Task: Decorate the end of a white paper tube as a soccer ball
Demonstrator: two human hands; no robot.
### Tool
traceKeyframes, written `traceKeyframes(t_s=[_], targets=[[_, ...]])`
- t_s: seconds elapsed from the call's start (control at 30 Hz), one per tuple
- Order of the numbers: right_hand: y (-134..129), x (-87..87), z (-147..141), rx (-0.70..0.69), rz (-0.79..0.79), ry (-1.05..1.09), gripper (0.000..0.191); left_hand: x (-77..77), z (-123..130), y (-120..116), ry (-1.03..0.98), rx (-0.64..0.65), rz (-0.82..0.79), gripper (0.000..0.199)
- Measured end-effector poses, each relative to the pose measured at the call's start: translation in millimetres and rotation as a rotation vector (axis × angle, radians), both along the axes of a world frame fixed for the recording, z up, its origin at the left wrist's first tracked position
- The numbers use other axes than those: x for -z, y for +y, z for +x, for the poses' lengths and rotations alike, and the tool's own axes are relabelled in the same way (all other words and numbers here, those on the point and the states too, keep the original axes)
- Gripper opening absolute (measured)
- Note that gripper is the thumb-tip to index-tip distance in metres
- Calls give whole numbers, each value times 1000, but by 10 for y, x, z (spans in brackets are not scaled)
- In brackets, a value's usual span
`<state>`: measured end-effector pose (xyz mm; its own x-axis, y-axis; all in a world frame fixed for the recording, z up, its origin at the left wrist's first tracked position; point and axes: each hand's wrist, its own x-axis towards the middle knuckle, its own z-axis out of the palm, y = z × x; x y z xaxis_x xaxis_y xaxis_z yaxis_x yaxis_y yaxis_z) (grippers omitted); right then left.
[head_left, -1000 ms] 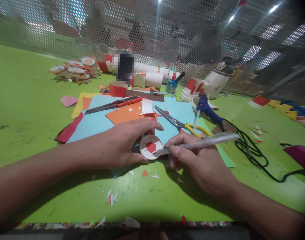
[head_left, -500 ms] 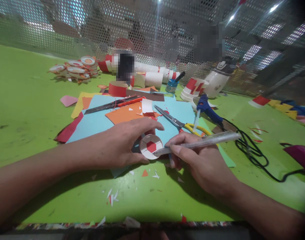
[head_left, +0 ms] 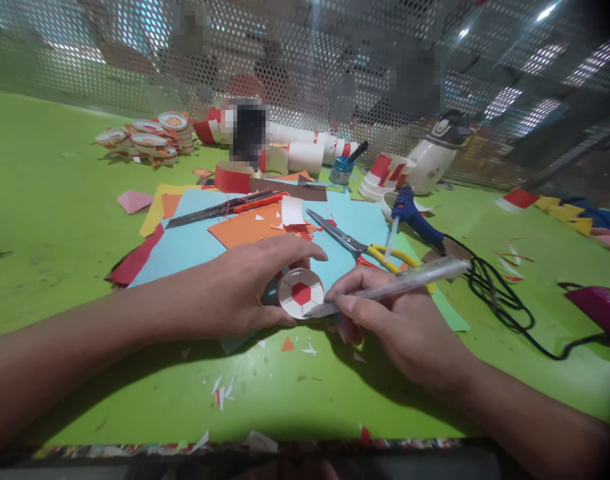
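Note:
My left hand [head_left: 265, 283] grips a small round white paper disc [head_left: 287, 301] between thumb and fingers. The disc faces me, with a red hexagon at its centre and dark lines running out to the rim. In my right hand [head_left: 385, 310] is a pale, clear-barrelled pen [head_left: 409, 281], its tip on the disc's lower edge. Just beyond the hands lie scissors [head_left: 339, 233] with yellow and red handles, on light blue paper [head_left: 195, 247]. A blue glue gun [head_left: 417, 220] rests right of them.
A black cord [head_left: 499, 303] loops at the right beside a magenta device [head_left: 597, 308]. Farther back stand paper cups [head_left: 385, 177], a blue jar [head_left: 341, 171], a white flask [head_left: 432, 163] and stacked paper discs [head_left: 152, 141]. Paper scraps [head_left: 225, 390] dot the green table [head_left: 149, 400].
The pen tip has moved down and slightly left, from near the red hexagon to the disc's lower edge. The line there now shows longer. My left hand keeps its hold.

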<state>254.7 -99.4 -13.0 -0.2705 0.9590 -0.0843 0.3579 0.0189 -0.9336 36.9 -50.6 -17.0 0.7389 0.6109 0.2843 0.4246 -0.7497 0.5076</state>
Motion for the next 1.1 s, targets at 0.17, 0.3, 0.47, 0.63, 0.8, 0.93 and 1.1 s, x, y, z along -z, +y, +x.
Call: traceKeyframes(t_s=[0.17, 0.3, 0.47, 0.63, 0.8, 0.93, 1.1], targets=[[16, 27, 7, -9, -34, 78, 7, 8, -18, -6, -4, 3, 9, 46], [44, 30, 43, 17, -48, 284, 7, -14, -23, -13, -10, 22, 21, 45], [69, -125, 82, 185, 63, 473, 8, -52, -4, -24, -17, 20, 4, 45], [196, -157, 156, 350, 352, 436, 9, -60, -24, -43, -43, -12, -30, 54], [367, -9, 277, 396, 504, 142, 23, -72, -32, -62, -95, -28, -68, 59], [430, 22, 322, 360, 670, -173, 35, -87, -8, -65, -120, -38, -97, 61], [563, 45, 356, 311, 808, -334, 43, -79, 19, -58, -164, -58, -152, 64]])
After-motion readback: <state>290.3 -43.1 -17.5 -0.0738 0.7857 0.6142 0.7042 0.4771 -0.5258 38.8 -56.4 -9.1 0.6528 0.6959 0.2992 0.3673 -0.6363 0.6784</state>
